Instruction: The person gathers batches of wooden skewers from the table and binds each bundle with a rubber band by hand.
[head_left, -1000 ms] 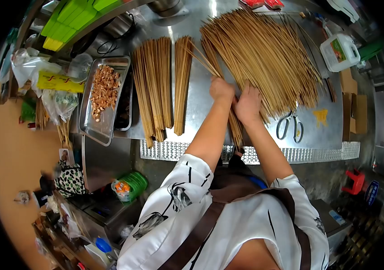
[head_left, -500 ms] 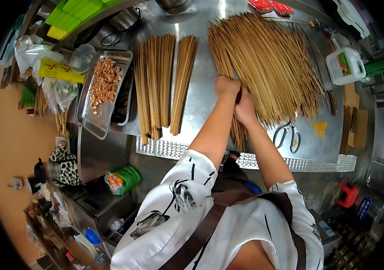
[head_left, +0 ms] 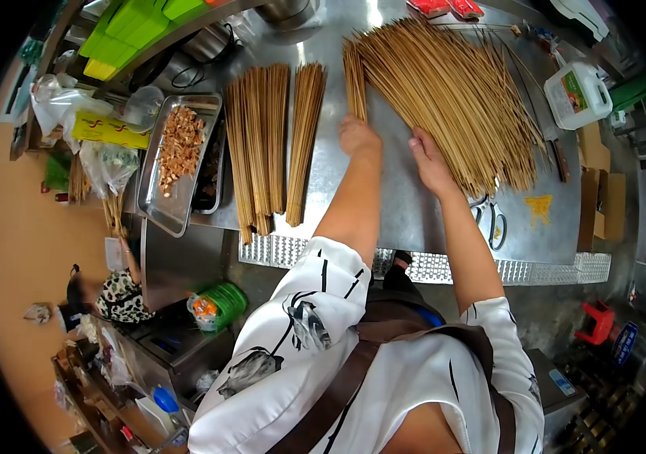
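My left hand (head_left: 359, 136) is closed around the lower part of a small bundle of bamboo skewers (head_left: 354, 79), whose tips point away from me. My right hand (head_left: 432, 162) rests against the left edge of a large fanned pile of skewers (head_left: 459, 106), its thumb apart from the fingers and nothing in its grasp. Left of the held bundle lie a narrow bundle of skewers (head_left: 307, 136) and a wider group of bundles (head_left: 257, 144), side by side on the steel table (head_left: 406, 223).
A metal tray (head_left: 174, 198) with chopped brown pieces stands at the left. Scissors (head_left: 498, 228), a knife (head_left: 560, 163) and a white jug (head_left: 579, 94) are at the right. Someone in a patterned top (head_left: 126, 303) is at the lower left.
The small bundle has come away to the left of the large pile in my left hand. My hands, together before, are now apart; the right has moved against the pile's edge.
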Motion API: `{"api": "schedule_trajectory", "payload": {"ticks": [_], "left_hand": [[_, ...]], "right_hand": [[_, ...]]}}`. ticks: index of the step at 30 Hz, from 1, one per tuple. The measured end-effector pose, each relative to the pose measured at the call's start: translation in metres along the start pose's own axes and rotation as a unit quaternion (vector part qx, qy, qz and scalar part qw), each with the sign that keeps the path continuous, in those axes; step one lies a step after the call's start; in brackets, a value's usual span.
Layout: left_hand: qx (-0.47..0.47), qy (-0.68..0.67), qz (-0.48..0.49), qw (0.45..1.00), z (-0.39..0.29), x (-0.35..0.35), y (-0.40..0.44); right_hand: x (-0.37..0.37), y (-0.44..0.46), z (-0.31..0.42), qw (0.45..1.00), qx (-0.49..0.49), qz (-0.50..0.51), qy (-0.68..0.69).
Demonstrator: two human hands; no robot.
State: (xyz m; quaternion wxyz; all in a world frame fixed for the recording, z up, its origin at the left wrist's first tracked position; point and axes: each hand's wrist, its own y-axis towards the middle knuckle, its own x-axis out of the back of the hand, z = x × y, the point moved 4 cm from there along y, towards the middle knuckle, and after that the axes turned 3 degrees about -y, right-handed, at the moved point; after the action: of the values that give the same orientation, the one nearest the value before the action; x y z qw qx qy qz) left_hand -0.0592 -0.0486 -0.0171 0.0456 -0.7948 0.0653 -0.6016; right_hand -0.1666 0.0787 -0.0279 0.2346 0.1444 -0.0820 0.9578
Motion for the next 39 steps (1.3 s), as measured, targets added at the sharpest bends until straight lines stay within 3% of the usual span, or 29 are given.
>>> {"api": "schedule_trajectory", "payload": {"ticks": [2, 4, 7, 9, 10, 14, 16, 17, 19, 23, 26, 28, 32, 33, 34, 39], "left_hand": [[0.004, -0.034, 0.031, 0.999, 0.01, 0.007, 0.003], [0.009, -0.071, 0.064, 0.995, 0.021, 0.012, 0.009], [0.027, -0.128, 0.066, 0.989, 0.051, 0.011, 0.022], [0.07, -0.436, 0.225, 0.868, 0.068, 0.003, 0.02], [0.093, -0.502, 0.228, 0.829, 0.074, 0.008, 0.014], [0.03, -0.534, 0.197, 0.822, 0.096, 0.014, 0.006], [0.03, -0.558, 0.185, 0.808, 0.093, 0.019, -0.005], [0.034, -0.578, 0.176, 0.796, 0.092, 0.021, -0.012], [0.025, -0.577, 0.175, 0.797, 0.089, 0.029, -0.023], [0.017, -0.61, 0.155, 0.777, 0.095, 0.042, -0.035], [0.033, -0.594, 0.184, 0.782, 0.111, 0.047, -0.038], [0.026, -0.609, 0.168, 0.774, 0.116, 0.053, -0.041], [0.05, -0.624, 0.185, 0.758, 0.119, 0.057, -0.043], [0.059, -0.657, 0.213, 0.72, 0.118, 0.052, -0.044], [0.07, -0.689, 0.241, 0.68, 0.117, 0.046, -0.045], [0.042, -0.728, 0.28, 0.625, 0.092, 0.043, -0.043]], "right_hand": [[-0.004, 0.001, -0.006, 0.999, 0.028, -0.012, -0.011], [-0.003, -0.004, 0.001, 0.991, 0.055, -0.013, -0.125], [-0.002, -0.006, 0.006, 0.997, 0.039, -0.011, -0.073], [-0.003, 0.0, -0.002, 1.0, 0.004, -0.014, -0.023], [-0.004, 0.005, -0.006, 0.999, -0.032, -0.019, 0.026], [-0.009, 0.004, 0.006, 0.998, -0.035, -0.043, -0.027], [-0.022, 0.002, 0.025, 0.964, 0.009, 0.008, -0.264], [-0.03, -0.001, 0.033, 0.964, 0.011, 0.009, -0.267], [-0.054, -0.006, 0.062, 0.91, 0.058, -0.006, -0.411], [-0.099, 0.0, 0.051, 0.901, 0.043, -0.012, -0.431], [-0.108, 0.01, 0.04, 0.908, 0.031, -0.057, -0.413], [-0.107, 0.012, 0.035, 0.918, -0.078, 0.02, -0.388], [-0.096, 0.013, 0.026, 0.94, -0.099, 0.109, -0.306], [-0.096, 0.005, 0.021, 0.965, -0.172, 0.15, -0.126], [-0.098, -0.005, 0.018, 0.951, -0.239, 0.186, 0.059], [-0.086, -0.02, 0.044, 0.962, -0.191, 0.176, 0.084]]}}
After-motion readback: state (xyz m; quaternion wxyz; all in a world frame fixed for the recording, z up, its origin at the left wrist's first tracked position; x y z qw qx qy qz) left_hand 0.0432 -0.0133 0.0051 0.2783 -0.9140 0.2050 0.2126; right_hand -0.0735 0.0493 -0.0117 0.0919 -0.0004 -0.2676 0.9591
